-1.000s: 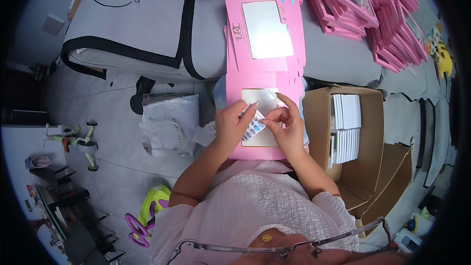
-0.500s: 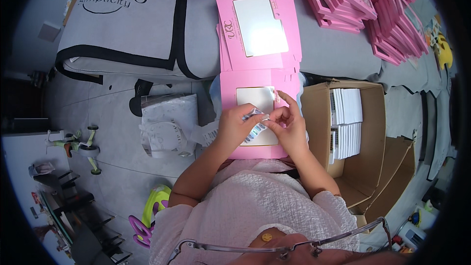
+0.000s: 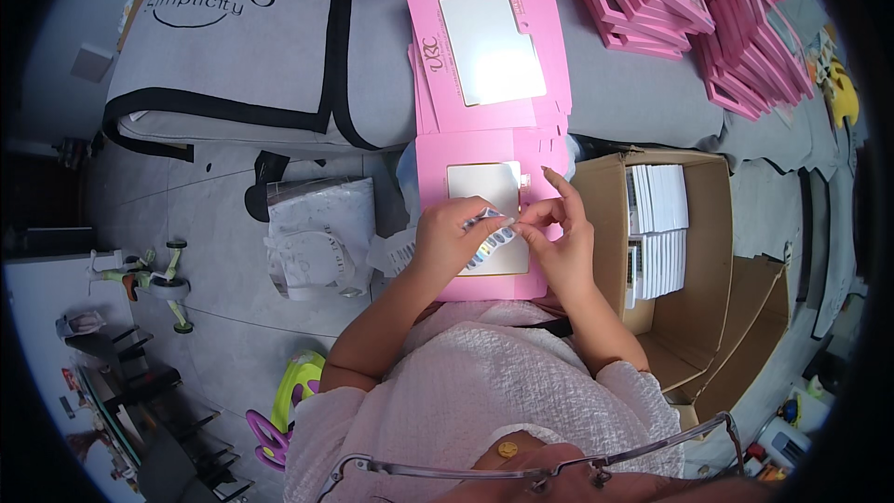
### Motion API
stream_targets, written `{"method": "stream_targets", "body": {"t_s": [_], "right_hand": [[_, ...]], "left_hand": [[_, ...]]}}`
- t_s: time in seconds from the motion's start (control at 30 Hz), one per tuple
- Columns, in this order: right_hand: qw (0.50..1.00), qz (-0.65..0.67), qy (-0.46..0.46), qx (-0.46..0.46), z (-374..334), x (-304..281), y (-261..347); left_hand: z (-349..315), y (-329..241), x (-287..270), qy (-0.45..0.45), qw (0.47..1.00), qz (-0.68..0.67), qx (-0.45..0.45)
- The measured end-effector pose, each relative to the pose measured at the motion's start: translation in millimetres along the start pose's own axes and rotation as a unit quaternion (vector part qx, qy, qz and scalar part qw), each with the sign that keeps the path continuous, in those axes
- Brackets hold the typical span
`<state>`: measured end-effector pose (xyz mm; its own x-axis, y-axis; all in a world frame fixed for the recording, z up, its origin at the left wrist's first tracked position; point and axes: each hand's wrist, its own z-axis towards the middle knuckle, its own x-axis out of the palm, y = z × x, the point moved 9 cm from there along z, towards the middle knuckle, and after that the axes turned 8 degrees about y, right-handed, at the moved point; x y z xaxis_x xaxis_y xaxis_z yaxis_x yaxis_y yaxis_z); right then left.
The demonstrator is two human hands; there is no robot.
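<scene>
My left hand point(image 3: 449, 244) and my right hand point(image 3: 559, 240) meet over a flat pink card box blank point(image 3: 484, 214) with a pale window, lying on my lap. Between the fingertips of both hands is a small strip of press-on nails point(image 3: 489, 240), held just above the blank's window. A second, opened pink card blank point(image 3: 484, 47) lies further out on a stack of the same.
An open cardboard box point(image 3: 694, 251) with white packs stands to my right. Piles of pink boxes point(image 3: 708, 9) fill the far right. A large grey bag with black trim point(image 3: 251, 47) lies far left, a white plastic bag point(image 3: 317, 237) beside my left arm.
My view has shifted slightly. Both hands stay together on the nail strip over the pink blank, with small finger movements only.
</scene>
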<state>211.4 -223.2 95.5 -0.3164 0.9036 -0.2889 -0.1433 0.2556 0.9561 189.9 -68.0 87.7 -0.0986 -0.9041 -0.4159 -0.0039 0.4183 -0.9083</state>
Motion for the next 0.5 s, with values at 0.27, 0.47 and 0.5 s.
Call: {"method": "stream_targets", "body": {"t_s": [0.27, 0.47, 0.5], "right_hand": [[0.999, 0.038, 0.013, 0.013, -1, -4, -12], [0.953, 0.264, -0.114, 0.101, 27, -30, -62], [0.946, 0.278, -0.129, 0.104, 32, -28, -64]], "left_hand": [[5, 11, 8, -0.003, 0.997, 0.073, 0.001], [10, 39, 14, -0.016, 0.994, 0.1, -0.03], [11, 39, 15, -0.018, 0.994, 0.1, -0.039]]}}
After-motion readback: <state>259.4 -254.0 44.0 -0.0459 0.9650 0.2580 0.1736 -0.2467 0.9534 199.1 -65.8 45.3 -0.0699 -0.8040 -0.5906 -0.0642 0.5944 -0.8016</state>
